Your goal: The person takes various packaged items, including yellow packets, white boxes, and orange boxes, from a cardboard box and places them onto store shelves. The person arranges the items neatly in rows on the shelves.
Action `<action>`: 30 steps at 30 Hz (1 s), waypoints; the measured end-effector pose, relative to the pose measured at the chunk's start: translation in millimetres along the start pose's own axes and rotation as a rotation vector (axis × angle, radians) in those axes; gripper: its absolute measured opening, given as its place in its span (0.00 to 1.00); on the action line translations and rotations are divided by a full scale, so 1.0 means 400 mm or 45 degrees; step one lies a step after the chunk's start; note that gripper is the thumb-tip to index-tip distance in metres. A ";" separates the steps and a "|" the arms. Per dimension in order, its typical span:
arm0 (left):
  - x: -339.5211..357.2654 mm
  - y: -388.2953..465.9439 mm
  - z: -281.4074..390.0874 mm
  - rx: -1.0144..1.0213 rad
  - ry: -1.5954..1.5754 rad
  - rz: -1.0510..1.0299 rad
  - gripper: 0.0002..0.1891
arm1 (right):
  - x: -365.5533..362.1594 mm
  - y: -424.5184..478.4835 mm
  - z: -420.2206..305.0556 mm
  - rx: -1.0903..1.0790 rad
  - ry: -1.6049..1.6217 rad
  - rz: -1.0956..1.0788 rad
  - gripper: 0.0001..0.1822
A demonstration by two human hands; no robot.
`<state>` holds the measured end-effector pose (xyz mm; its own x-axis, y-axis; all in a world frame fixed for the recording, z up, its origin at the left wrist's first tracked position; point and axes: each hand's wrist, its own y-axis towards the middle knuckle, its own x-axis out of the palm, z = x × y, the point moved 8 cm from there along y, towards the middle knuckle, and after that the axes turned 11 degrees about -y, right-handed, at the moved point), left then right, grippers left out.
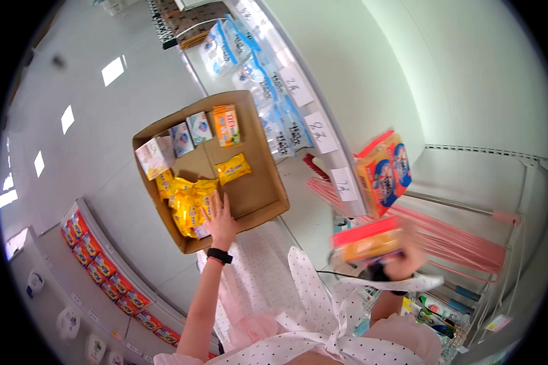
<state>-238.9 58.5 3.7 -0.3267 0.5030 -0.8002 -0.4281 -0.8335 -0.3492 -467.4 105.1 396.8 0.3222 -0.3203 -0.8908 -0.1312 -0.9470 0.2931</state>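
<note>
In the shallow cardboard box [265, 196] in front of me, my left hand [222, 221] lies with fingers spread over a heap of yellow packets [182, 200]. A single yellow packet [233, 168] lies apart from the heap. Along the box's far side are a pink-and-white carton [153, 157], two small boxes [181, 138] and an orange pack [227, 125]. To the right, my right hand [404, 255], blurred, grips a clear-wrapped pack of yellow bars [370, 246] with a red top band. A similar orange-and-blue wrapped pack [383, 175] stands on the shelf edge beyond it.
A white shelf [383, 91] with handwritten price tags [320, 132] runs along the right. Clear-and-blue bags [260, 86] lie below its edge. Pink hangers [456, 242] hang at right. At lower left, another shelf holds orange-red packs [105, 264] and white bottles [68, 323].
</note>
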 end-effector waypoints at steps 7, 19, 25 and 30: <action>0.032 0.005 -0.022 0.062 0.061 -0.045 0.40 | -0.169 0.026 0.484 0.617 -0.146 0.386 0.18; 0.064 -0.013 -0.076 0.049 -0.016 -0.125 0.35 | 0.005 0.012 0.680 0.903 0.360 0.181 0.18; 0.068 -0.022 -0.067 0.072 0.066 -0.051 0.33 | 0.031 0.027 0.677 0.898 0.364 0.173 0.15; 0.083 -0.017 -0.075 0.111 0.027 -0.070 0.31 | 0.010 0.033 0.650 0.520 -0.232 0.108 0.16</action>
<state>-221.7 74.1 -35.2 -0.2829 0.5418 -0.7915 -0.5167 -0.7813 -0.3501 -711.6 97.3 307.0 0.1289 -0.3522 -0.9270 -0.5208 -0.8196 0.2390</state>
